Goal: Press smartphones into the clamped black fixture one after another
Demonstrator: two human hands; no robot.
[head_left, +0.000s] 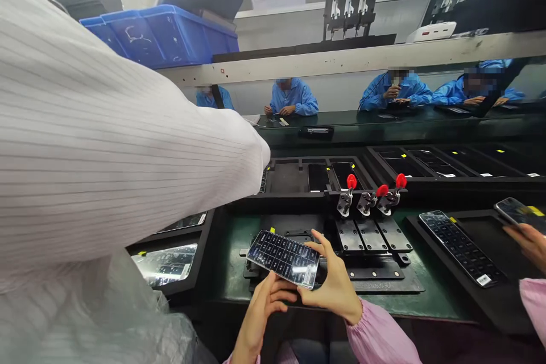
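A smartphone with a grid of tiles on its lit screen is held tilted above the black fixture. My right hand grips its right end between thumb and fingers. My left hand is at the phone's lower edge, its thumb and fingers closed on that edge, partly hidden underneath. Behind the phone lies the black fixture. Its metal clamp plates carry toggle clamps with red handles.
At right, another person's hand holds a phone beside a tray with another phone. A large white striped sleeve blocks the left. Phone trays line the back; a blue bin sits on the shelf. Co-workers in blue sit beyond.
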